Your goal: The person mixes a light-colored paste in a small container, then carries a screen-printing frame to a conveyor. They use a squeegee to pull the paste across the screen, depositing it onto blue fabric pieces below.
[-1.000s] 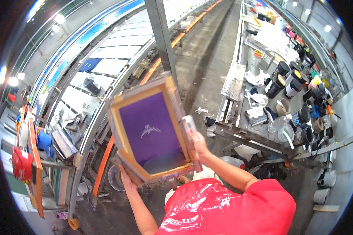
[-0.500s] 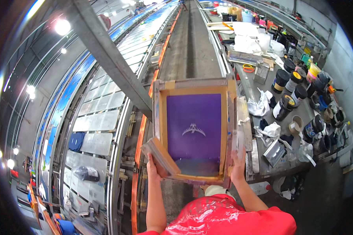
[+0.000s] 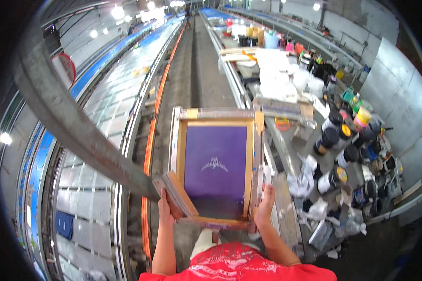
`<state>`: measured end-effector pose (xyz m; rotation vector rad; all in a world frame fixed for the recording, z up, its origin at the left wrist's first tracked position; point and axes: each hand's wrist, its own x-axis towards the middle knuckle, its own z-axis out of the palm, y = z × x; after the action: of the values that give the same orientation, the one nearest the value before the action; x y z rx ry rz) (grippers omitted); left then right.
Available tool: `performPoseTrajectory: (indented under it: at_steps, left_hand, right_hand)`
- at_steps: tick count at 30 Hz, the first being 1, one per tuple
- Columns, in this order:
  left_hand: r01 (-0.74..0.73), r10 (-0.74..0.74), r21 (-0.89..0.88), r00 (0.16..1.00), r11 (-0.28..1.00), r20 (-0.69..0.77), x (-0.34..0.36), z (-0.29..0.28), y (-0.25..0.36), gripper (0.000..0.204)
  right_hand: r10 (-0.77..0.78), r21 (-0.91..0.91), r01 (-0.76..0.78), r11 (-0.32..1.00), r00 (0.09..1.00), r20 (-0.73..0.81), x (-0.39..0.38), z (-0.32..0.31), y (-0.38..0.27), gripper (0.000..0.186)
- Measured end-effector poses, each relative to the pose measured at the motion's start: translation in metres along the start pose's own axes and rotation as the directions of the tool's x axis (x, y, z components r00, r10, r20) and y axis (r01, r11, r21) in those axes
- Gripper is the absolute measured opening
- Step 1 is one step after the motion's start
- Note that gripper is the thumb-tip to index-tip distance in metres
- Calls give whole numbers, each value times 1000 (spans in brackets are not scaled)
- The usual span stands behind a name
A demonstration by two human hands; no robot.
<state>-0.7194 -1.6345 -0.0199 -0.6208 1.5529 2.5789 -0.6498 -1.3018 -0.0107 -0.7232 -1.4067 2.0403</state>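
Observation:
In front of me I carry a silk-screen frame (image 3: 211, 114), tilted, with its purple mesh (image 3: 214, 147) facing me. A small pale winged design shows in the middle of the mesh. My left hand (image 3: 166, 210) is closed on a squeegee (image 3: 179, 194) that lies slantwise over the frame's lower left corner; the fingers behind it are hidden. At the lower right side, my right hand (image 3: 265, 206) grips the frame's edge, its thumb up beside a narrow whitish strip (image 3: 267, 175) that I cannot name.
A grey metal post (image 3: 79, 122) slants close by on the left. Behind it runs a long printing table (image 3: 84, 189) with a folded dark blue cloth (image 3: 64, 225). On the right, a cluttered bench (image 3: 309, 140) carries black jars (image 3: 332, 180), white rags (image 3: 305, 175) and tubs. An aisle (image 3: 206, 77) leads ahead.
The view has turned and moved forward: the post looks closer, and the bench has slid leftward in the picture. Both hands keep their hold on the frame and squeegee.

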Motion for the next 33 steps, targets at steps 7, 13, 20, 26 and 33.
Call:
performPoseTrajectory:
  at_steps: [7, 13, 20, 26, 33]
  left_hand:
    - [-23, 29, -111, 998, 994, 54, 188, 59, 44, 70]
    - [143, -143, -12, 990, 990, -17, 315, 97, 80, 76]
    - [165, -144, 122, 976, 979, -166, 481, 121, 96, 77]
    - [68, -50, 87, 979, 994, -198, 618, 180, 140, 78]
    - [-2, 29, 84, 943, 997, -332, 717, 226, 172, 72]
  right_hand:
    - [-59, -5, 59, 998, 998, 26, 132, 139, 10, 32]
    - [-24, 32, 22, 999, 997, 67, 229, 208, 34, 33]
    - [186, 177, -189, 966, 982, 36, 317, 310, 70, 40]
    - [212, 239, -238, 942, 969, 130, 471, 408, 140, 39]
    - [191, 64, -210, 976, 955, 226, 619, 554, 155, 37]
